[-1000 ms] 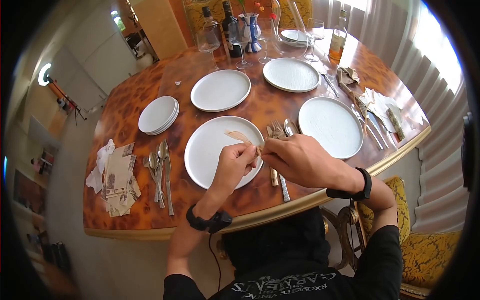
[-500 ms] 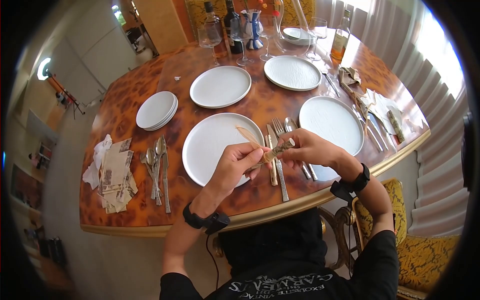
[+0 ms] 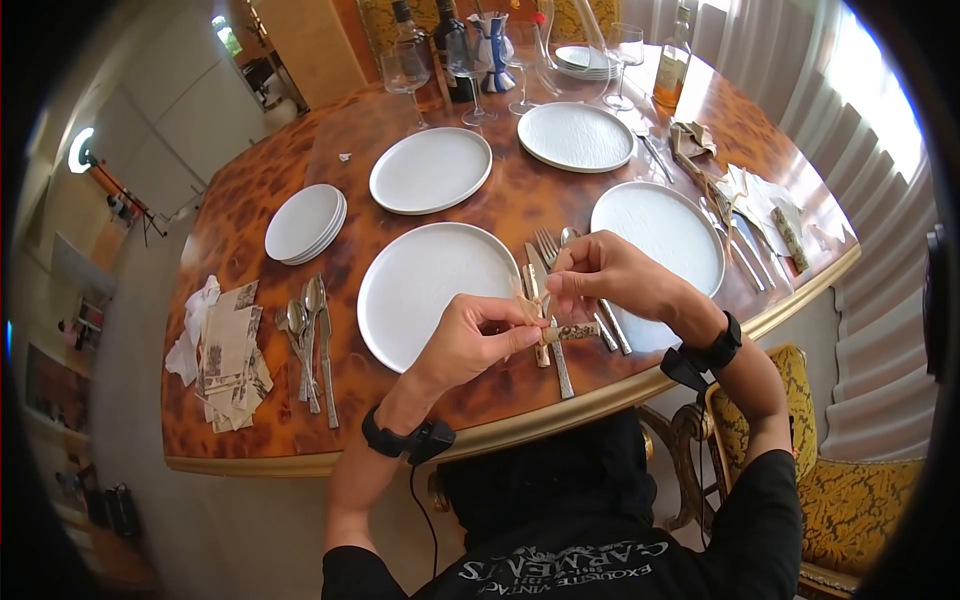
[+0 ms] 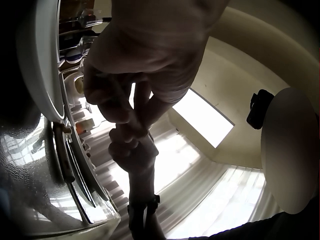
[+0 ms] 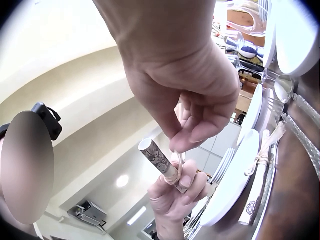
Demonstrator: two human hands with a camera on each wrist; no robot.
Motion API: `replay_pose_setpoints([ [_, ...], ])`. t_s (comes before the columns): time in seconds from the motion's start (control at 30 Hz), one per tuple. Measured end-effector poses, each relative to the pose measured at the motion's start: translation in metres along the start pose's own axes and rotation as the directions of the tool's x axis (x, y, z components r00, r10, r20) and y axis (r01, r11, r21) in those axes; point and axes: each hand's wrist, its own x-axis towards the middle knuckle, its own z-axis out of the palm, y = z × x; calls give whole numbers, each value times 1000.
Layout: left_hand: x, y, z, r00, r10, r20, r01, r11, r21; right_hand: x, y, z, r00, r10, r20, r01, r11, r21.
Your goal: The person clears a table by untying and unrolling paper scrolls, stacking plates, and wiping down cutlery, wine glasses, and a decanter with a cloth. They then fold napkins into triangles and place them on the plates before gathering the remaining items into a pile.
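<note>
My left hand (image 3: 470, 335) grips a slim rolled paper (image 3: 578, 331) with a dark printed pattern, over the cutlery right of the near plate (image 3: 425, 300). In the right wrist view the roll (image 5: 159, 159) shows a hollow end, and a pale ribbon (image 5: 180, 161) is wrapped round its middle. My right hand (image 3: 615, 270) is just above; its thumb and fingertips pinch the ribbon's upper end. The left wrist view shows my left hand (image 4: 150, 55) dark and close, with my right hand (image 4: 135, 155) beyond it. A similar tied roll (image 5: 256, 187) lies beside the cutlery.
More white plates (image 3: 430, 170) stand on the glossy table. At left lie patterned papers (image 3: 235, 345) and a cutlery set (image 3: 318, 340). Wine glasses (image 3: 404, 72), bottles (image 3: 672, 70) and a vase (image 3: 495, 50) stand at the back. Another roll (image 3: 789, 240) lies far right.
Both hands were close together at the near plate's right edge, largely hiding the roll. The roll has come into view and swung nearly level; my right hand now sits higher, at the ribbon.
</note>
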Motion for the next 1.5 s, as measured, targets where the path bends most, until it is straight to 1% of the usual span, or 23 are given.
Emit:
replay_pose_setpoints([
  [0.07,1,-1,-2,1000,-6,-12,6,1000,14,0,1,2,1000,-10,12,10,1000,2],
  [0.13,2,-2,-7,993,-117,-3,116,992,54,1,8,7,990,-137,-19,136,988,-71],
  [0.17,3,-1,-7,993,-116,-7,116,992,50,0,10,10,991,-134,-14,133,988,-73],
  [0.23,3,-1,-6,983,-182,-20,183,982,42,-2,14,16,963,-264,-54,251,951,-179],
  [0.27,3,-2,-6,983,-182,-23,183,982,38,-4,11,18,964,-261,-50,248,952,-180],
  [0.33,3,-6,-4,989,-140,-49,144,987,66,-10,-2,23,916,-401,25,346,754,-558],
  [0.4,2,0,-2,987,-154,-39,157,982,106,-10,-5,28,930,-366,32,316,750,-581],
  [0.47,1,6,0,985,-169,-30,171,974,146,-8,-3,31,786,-609,111,454,445,-772],
  [0.5,0,8,0,987,-159,-22,160,965,208,-7,-5,32,753,-639,155,471,360,-805],
  [0.53,-1,9,0,989,-150,-14,148,952,268,-3,-6,32,754,-638,156,472,360,-805],
  [0.6,-3,13,-1,992,-125,0,119,945,303,4,-6,33,609,-749,259,536,149,-831],
  [0.63,-3,14,-2,995,-100,14,90,937,338,4,-5,33,610,-748,263,539,148,-829],
  [0.7,-3,11,-4,996,-87,20,76,943,325,2,-3,33,837,-478,268,455,333,-826],
  [0.73,-3,10,-5,997,-73,31,60,947,317,2,-2,34,837,-476,271,456,333,-825],
  [0.8,-3,11,-5,998,-54,30,42,951,308,4,0,36,830,-524,190,484,508,-712],
  [0.87,-4,10,-3,999,-37,33,25,953,300,7,2,36,839,-522,155,475,562,-677],
  [0.93,-3,8,1,998,13,-62,1,976,217,7,3,38,846,-521,112,463,613,-640],
  [1.0,-3,9,0,997,26,-70,-7,965,262,8,3,43,884,-467,-35,365,734,-573],
  [1.1,-1,5,-1,991,67,-114,-25,941,338,16,14,44,856,-496,-145,366,779,-509],
  [1.2,2,0,-5,982,107,-155,-26,893,450,23,18,44,852,-495,-168,363,792,-491],
  [1.33,0,8,-11,971,175,-163,-42,796,604,32,9,46,820,-552,-152,425,764,-485],
  [1.47,-1,8,-13,953,210,-221,-25,776,631,38,-3,46,817,-562,-129,446,758,-475],
  [1.5,-1,10,-11,930,271,-249,-20,712,702,41,-4,46,821,-554,-137,450,776,-442],
])
